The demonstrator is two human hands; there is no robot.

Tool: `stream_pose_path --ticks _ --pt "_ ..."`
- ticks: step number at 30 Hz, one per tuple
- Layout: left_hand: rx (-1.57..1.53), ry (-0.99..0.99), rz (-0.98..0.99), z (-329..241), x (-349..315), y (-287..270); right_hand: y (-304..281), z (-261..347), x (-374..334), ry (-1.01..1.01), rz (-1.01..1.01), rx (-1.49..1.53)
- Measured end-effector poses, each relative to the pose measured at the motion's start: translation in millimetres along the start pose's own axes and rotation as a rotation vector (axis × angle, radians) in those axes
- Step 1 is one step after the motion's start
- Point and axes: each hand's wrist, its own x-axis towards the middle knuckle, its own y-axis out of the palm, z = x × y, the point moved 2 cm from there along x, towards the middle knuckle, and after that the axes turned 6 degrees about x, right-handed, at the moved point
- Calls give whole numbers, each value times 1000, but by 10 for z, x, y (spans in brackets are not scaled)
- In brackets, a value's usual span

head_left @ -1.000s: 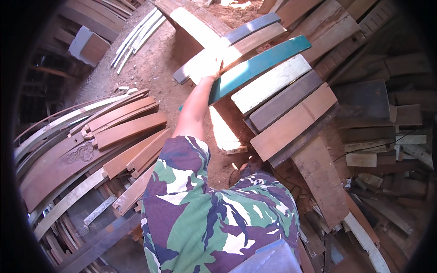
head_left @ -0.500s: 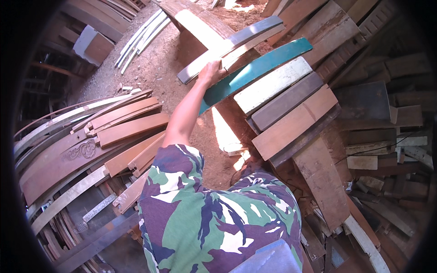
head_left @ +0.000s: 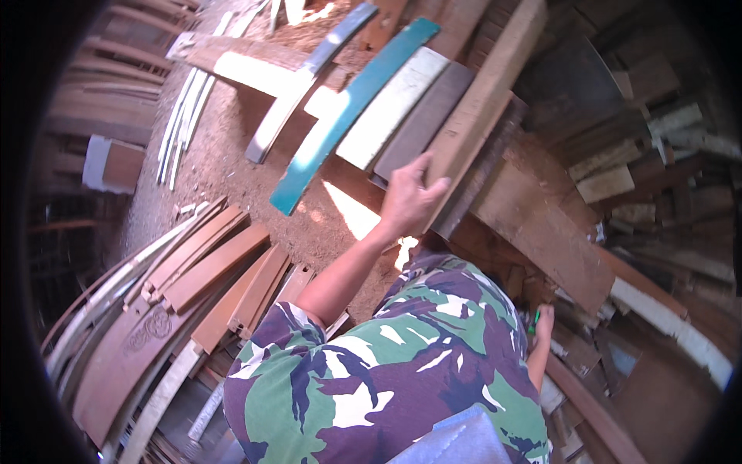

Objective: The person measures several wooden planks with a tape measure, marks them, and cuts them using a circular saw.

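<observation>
My left hand [head_left: 413, 197] is closed around the near end of a light brown wooden board [head_left: 483, 93], thumb on one side and fingers on the other. That board is tipped up, showing its narrow edge. Left of it lie a dark brown board [head_left: 425, 116], a white board [head_left: 394, 108], a teal board [head_left: 355, 108] and a slim grey board [head_left: 336, 42]. A darker board [head_left: 483, 174] lies just right of the held one. Low at the right, my right hand [head_left: 544, 319] is closed on a small green object [head_left: 534, 321], mostly hidden.
A wide brown plank [head_left: 545, 224] runs under the boards toward the lower right. Stacked timber, including a carved panel [head_left: 147, 332], fills the left. Thin white strips [head_left: 185, 127] lie on the dirt ground [head_left: 224, 155]. More wood offcuts [head_left: 607, 185] are piled at the right.
My left hand has moved from beside the teal and grey boards to the light brown board, which is now tipped up. My right hand has come into view, and the whole view has shifted.
</observation>
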Motion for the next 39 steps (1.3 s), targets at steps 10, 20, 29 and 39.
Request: stream_pose_path --ticks 10,20,29,39 --pt "139 22 295 205 -661 2284 247 1494 -342 151 72 258" --pt "293 83 269 843 -1320 3147 236 1666 -469 -93 155 -4" --pt "403 384 367 389 -1424 2963 317 1992 -243 -429 233 47" --pt "173 76 464 559 -790 3012 301 2086 82 -491 57 -123"
